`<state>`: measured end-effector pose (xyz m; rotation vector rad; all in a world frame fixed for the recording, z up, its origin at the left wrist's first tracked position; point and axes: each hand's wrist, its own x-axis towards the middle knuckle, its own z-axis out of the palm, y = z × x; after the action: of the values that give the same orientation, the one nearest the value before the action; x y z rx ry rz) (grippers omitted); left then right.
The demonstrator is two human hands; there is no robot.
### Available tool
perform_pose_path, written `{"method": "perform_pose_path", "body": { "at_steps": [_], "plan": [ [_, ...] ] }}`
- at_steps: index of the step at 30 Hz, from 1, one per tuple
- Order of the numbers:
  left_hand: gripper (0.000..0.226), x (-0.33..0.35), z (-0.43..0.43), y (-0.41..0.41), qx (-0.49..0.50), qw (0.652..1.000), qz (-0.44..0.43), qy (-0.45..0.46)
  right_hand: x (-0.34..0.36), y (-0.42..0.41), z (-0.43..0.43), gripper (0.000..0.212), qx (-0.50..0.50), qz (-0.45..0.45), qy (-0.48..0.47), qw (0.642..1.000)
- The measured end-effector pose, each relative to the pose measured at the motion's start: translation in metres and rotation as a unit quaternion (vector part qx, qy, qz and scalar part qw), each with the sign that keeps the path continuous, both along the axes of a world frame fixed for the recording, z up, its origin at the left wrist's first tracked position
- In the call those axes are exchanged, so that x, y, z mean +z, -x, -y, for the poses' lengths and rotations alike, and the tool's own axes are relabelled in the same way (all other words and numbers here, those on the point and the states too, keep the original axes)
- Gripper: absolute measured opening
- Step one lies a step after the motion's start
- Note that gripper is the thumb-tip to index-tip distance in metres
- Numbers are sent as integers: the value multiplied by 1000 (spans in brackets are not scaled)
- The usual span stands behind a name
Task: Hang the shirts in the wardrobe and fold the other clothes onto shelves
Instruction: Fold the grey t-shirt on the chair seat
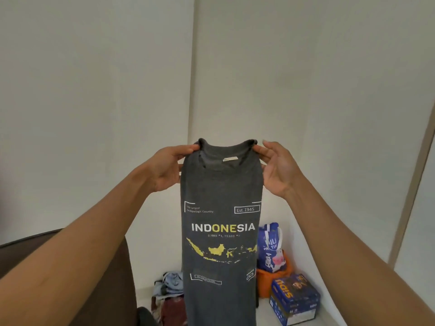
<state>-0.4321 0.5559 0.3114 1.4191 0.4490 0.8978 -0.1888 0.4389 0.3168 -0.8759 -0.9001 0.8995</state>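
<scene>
Both your arms extend forward, palms turned inward. Your left hand (168, 167) and right hand (279, 171) each pinch a top corner of the grey T-shirt (221, 189), which hangs between them, print facing you. Beyond, on the floor (266, 312): clothes pile (168, 294), blue bag (270, 245), blue box (295, 300).
</scene>
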Motion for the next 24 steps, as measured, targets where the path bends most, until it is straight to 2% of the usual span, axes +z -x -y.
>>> {"method": "perform_pose_path", "body": {
  "at_steps": [4, 8, 10, 15, 19, 24],
  "plan": [
    [28, -13, 10, 13, 37, 999, 19, -3, -15, 13, -8, 17, 30, 68, 4, 997],
    [23, -33, 21, 26, 90, 995, 36, 20, -29, 17, -17, 17, 57, 141, 52, 987],
    [22, -47, 27, 32, 126, 990, 46, 37, -39, 17, -22, 24, 80, 156, 93, 980],
    [22, -88, 45, 54, 205, 972, 73, 92, -87, 47, -38, 27, 184, 44, 111, 976],
    [20, -122, 53, 79, 241, 962, 56, 120, -129, 80, -56, 27, 235, 18, 125, 964],
    [21, -163, 40, 112, 261, 950, 59, 160, -173, 127, -85, 16, 265, -11, 147, 953]
  ]
}}
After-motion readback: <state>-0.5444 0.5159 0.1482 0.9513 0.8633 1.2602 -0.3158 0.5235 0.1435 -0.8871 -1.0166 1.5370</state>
